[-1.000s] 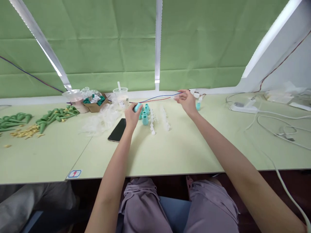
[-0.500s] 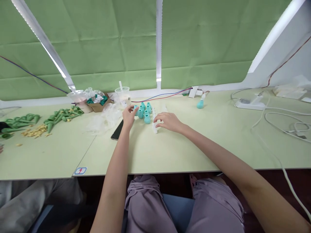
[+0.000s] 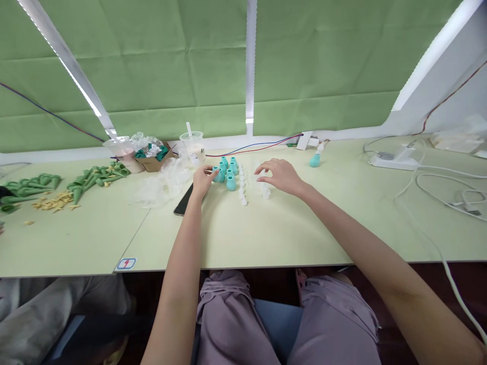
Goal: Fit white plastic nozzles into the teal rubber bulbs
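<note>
My left hand [image 3: 203,180] is at the left side of a cluster of teal bulb-shaped pieces [image 3: 231,183], its thumb and forefinger around the leftmost teal piece [image 3: 217,175]. These pieces stand upright, with round open necks. Just right of them, a row of small white pieces [image 3: 242,186] runs away from me. My right hand [image 3: 280,175] hovers at a second row of white pieces [image 3: 266,191], partly covering it. Its thumb and fingers are curved with a gap between, and I see nothing held there. Farther right stands one teal piece with a white top [image 3: 315,160].
A black phone [image 3: 184,203] lies under my left wrist, beside crumpled clear plastic [image 3: 163,185]. Behind are a drink cup [image 3: 193,148] and a small cardboard box [image 3: 154,161]. Green and yellow parts [image 3: 85,185] cover the left table. A power strip [image 3: 395,161] and cables are right.
My right hand has shifted right, from the first white row to the second, uncovering the first. The leftmost teal piece has moved slightly right, closer to the cluster, with my left hand.
</note>
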Tool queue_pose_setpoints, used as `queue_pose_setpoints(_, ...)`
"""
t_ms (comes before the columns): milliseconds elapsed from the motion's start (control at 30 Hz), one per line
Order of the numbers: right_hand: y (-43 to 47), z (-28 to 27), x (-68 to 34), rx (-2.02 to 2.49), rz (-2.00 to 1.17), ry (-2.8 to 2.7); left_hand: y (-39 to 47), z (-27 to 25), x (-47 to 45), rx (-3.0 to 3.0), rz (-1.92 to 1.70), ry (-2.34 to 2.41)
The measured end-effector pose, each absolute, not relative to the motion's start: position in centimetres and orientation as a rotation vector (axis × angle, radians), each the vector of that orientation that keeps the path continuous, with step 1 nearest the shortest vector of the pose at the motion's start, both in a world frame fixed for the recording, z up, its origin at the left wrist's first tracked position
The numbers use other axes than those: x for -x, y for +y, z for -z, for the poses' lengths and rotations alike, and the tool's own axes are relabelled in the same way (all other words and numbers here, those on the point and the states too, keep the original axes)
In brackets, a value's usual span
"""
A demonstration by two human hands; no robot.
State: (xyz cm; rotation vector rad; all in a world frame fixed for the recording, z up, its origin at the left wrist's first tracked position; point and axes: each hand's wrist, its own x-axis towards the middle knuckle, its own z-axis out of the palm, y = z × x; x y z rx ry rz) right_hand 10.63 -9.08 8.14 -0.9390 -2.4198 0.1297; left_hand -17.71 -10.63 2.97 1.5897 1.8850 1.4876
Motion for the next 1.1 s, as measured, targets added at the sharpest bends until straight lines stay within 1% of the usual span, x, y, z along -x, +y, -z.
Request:
queue_pose_setpoints(267, -10.4, -6.4, -14.2, 0.92, -0.171, -2.597, -11.2, -3.4, 17.8, -1.695, -1.309, 1.926)
queue_pose_setpoints(467, -11.5, -3.9, -14.1, 0.94, -0.012, -2.628, -11.3, -3.3, 17.8, -1.716, -1.294, 1.89)
queue_pose_setpoints(633, -11.1, -3.2, -13.9, 0.938, -0.012, -2.604, -11.0, -3.0, 18.0, -1.717, -1.316, 1.888)
queue_pose_setpoints(800, -11.0, -3.3, -14.4, 0.931, -0.057, -2.538, -11.0, -2.9, 18.0, -1.703, -1.341, 1.851)
queue_pose_setpoints(933, -10.6, -3.9, -15.8, 1.021, -0.123, -2.363, -11.0, -3.0, 17.9, -1.704, -1.344, 1.845)
queue_pose_setpoints(1100, -9.9, -3.3, -17.6, 1.061, -0.334, -2.288, -11.1, -3.4, 17.6, -1.697, -1.315, 1.862)
